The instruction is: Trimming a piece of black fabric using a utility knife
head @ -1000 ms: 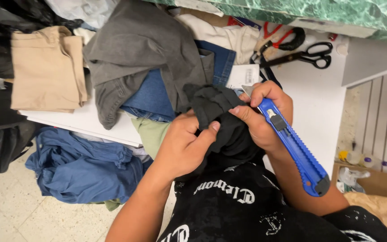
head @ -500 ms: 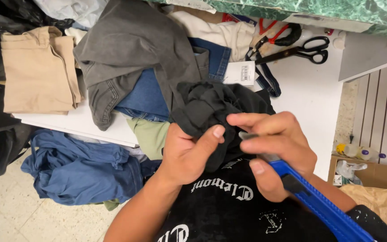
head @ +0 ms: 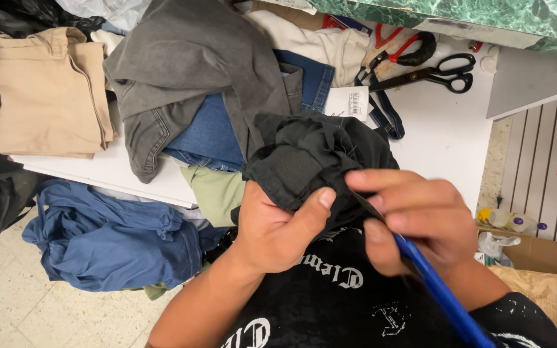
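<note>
The left hand [head: 272,225] is clamped on a bunched black garment [head: 317,161] held above the white tabletop's [head: 446,148] near edge, the right hand's [head: 420,219] fingers closed on a blue utility knife [head: 439,293], whose blade could slip toward the left thumb; no container holds anything visible.

Black cloth [head: 317,161], blue-handled knife [head: 439,293].
Nearby: tan trousers [head: 49,93], grey jeans [head: 188,64], blue denim [head: 211,135], black scissors [head: 443,69], white surface [head: 439,142], green marbled edge [head: 485,16].
</note>
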